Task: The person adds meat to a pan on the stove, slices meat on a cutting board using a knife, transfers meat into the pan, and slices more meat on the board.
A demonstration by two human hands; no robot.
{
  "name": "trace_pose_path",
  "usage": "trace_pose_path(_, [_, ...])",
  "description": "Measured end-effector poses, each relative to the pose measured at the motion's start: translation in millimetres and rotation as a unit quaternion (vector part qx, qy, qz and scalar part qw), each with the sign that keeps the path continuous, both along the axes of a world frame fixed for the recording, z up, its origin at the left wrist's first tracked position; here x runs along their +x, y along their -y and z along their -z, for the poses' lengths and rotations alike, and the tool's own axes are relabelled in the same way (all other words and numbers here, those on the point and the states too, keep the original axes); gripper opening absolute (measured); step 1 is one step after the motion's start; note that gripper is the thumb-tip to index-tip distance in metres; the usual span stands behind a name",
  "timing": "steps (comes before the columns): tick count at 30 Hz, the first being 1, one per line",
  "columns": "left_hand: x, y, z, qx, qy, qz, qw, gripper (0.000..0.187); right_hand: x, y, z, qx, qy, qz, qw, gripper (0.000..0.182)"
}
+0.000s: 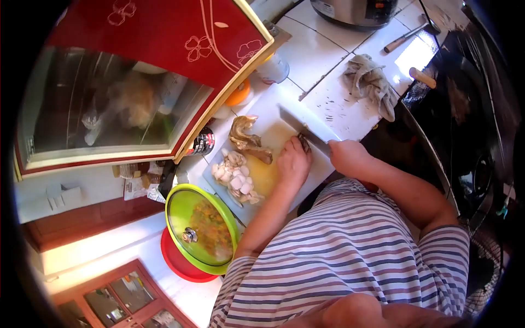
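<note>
My right hand [350, 157] is closed round the handle of a wide-bladed cleaver [307, 124], whose blade stands over the cutting board [273, 112]. Beside the blade, the bent fingers of my left hand [295, 161] press a small dark piece of mushroom [304, 143] against the board. A larger brown mushroom piece [249, 139], curved like an oyster mushroom, lies left of that hand. Below it sits a pile of pale cut chunks [235, 176], probably mushroom too. The board has a yellowish stain in its middle.
A green bowl with a glass lid [202, 229] stands at lower left, over a red basin [172, 257]. The red cabinet [158, 33] juts in from upper left. A grey cloth [369, 85], a cooker [355, 11] and a black stove [470, 98] are beyond and to the right.
</note>
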State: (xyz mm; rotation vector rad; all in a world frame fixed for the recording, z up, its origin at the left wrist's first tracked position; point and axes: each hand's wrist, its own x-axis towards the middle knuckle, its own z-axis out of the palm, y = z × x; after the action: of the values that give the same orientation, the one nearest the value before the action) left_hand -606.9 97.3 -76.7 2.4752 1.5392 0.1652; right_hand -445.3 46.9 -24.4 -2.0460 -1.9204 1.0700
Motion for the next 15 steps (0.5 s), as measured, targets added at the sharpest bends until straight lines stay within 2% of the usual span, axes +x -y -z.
trace_pose_path(2, [-13,-5,2,-0.002,0.041,0.022,0.999,0.034,11,-1,3,-0.037,-0.114,0.055,0.991,0.016])
trace_pose_path(3, [-21,-13,1,-0.001,0.042,0.019,0.999,0.034,13,0,0,-0.036,-0.112,0.051,0.992,0.016])
trace_pose_path(4, [-29,-22,-1,-0.203,0.133,0.001,0.97,0.036,16,1,-5,-0.042,-0.11,0.05,0.992,0.017])
trace_pose_path(5, [-35,-30,-4,-0.395,0.217,-0.016,0.893,0.039,18,2,-8,-0.048,-0.108,0.049,0.992,0.018])
trace_pose_path(6, [-34,-34,-16,-0.462,0.214,-0.046,0.859,0.038,19,5,-5,-0.048,-0.108,0.044,0.992,0.018])
trace_pose_path(7, [-36,-41,-16,-0.461,0.217,-0.05,0.859,0.038,19,8,1,-0.015,-0.086,0.04,0.995,0.018])
trace_pose_path(9, [-36,-54,-16,-0.56,0.238,-0.093,0.788,0.037,19,16,1,0.017,-0.065,0.036,0.997,0.017])
trace_pose_path(10, [-34,-53,-21,-0.569,0.254,-0.082,0.778,0.038,19,20,-4,0.027,-0.045,0.021,0.998,0.016])
trace_pose_path(11, [-32,-54,-23,-0.567,0.253,-0.084,0.779,0.038,19,23,-8,0.037,-0.025,0.007,0.999,0.016])
trace_pose_path(13, [-24,-53,-25,-0.484,0.191,-0.138,0.843,0.039,21,27,-15,0.044,-0.015,-0.004,0.999,0.016])
trace_pose_path(14, [-22,-50,-19,-0.483,0.189,-0.139,0.843,0.039,22,29,-17,0.049,-0.003,-0.014,0.999,0.017])
trace_pose_path(15, [-21,-46,-14,-0.307,0.109,-0.091,0.941,0.036,22,30,-20,0.049,-0.006,-0.013,0.999,0.017])
